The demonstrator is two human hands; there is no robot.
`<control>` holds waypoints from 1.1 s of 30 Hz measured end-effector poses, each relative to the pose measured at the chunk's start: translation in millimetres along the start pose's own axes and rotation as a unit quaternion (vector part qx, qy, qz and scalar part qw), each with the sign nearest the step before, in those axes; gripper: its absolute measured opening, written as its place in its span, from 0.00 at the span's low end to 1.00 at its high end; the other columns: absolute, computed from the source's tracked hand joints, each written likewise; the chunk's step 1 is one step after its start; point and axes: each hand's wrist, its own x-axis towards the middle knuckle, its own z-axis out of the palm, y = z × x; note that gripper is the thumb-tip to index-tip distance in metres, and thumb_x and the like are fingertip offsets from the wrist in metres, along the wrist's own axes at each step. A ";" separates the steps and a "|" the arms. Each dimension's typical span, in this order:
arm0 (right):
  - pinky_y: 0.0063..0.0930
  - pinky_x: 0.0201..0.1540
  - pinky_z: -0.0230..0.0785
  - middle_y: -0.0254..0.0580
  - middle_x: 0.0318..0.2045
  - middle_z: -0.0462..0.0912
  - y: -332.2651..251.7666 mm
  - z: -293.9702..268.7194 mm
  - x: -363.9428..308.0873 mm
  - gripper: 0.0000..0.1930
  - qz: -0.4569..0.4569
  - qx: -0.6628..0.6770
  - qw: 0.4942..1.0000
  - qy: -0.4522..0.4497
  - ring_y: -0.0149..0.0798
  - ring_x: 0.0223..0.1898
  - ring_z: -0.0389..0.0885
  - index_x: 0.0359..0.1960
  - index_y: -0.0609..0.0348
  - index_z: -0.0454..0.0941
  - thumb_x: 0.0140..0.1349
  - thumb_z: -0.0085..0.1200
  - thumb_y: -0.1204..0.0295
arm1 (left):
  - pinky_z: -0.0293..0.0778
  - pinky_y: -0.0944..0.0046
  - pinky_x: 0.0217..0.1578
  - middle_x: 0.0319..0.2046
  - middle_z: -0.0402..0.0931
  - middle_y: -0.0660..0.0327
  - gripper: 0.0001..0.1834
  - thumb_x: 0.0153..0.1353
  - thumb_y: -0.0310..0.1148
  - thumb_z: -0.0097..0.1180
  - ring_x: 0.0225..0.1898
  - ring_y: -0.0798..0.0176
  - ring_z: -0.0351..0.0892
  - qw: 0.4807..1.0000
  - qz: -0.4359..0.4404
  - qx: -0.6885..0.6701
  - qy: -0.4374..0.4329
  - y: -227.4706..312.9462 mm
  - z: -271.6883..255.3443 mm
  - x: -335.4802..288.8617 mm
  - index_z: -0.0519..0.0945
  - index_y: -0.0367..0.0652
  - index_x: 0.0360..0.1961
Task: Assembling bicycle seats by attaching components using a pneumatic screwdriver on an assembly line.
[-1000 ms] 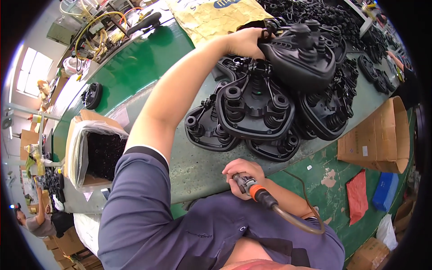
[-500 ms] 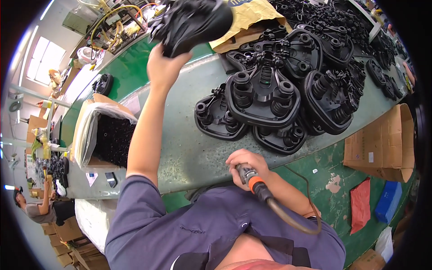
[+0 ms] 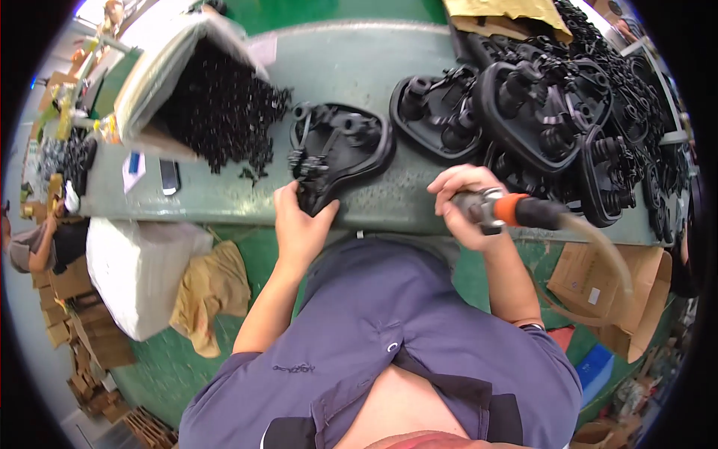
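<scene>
saddle (image 3: 357,135) (seemingly held) near table edge (image 3: 404,225)

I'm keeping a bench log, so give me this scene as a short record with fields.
Left hand: fingers on the narrow end of a black bicycle seat, underside up on the table
Right hand: holding a tool with an orange ring and a hose
Other seats: piled on the table, to the right
Box: open, plastic-lined, left on table; black pieces at its mouth
Lower left: white bag, brown cloth
Lower right: open carton
</scene>
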 end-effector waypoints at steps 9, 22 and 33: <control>0.39 0.39 0.79 0.59 0.47 0.80 -68.4 28.5 29.9 0.24 -0.101 0.103 0.989 -0.020 0.38 0.32 0.82 0.62 0.59 0.68 0.65 0.63 0.77 | 0.82 0.58 0.57 0.59 0.71 0.47 0.35 0.63 0.28 0.70 0.61 0.55 0.80 0.887 -0.088 -0.355 -0.281 6.5 2.8 -69.7 0.69 0.29 0.68; 0.38 0.37 0.78 0.51 0.46 0.77 -53.5 42.8 71.6 0.21 -0.102 0.164 0.978 -0.078 0.39 0.32 0.82 0.58 0.55 0.67 0.67 0.60 0.72 | 0.80 0.56 0.39 0.39 0.81 0.56 0.09 0.63 0.26 0.67 0.35 0.54 0.83 0.993 0.057 0.089 0.045 -103.3 -50.4 60.0 0.84 0.39 0.44; 0.31 0.38 0.81 0.41 0.47 0.78 -49.9 62.1 100.4 0.19 -0.112 0.194 0.969 -0.104 0.33 0.33 0.84 0.58 0.54 0.70 0.68 0.60 0.73 | 0.82 0.60 0.47 0.49 0.84 0.52 0.03 0.68 0.22 0.63 0.44 0.59 0.85 0.933 0.051 -0.353 -0.046 -30.3 -43.8 56.7 0.81 0.37 0.39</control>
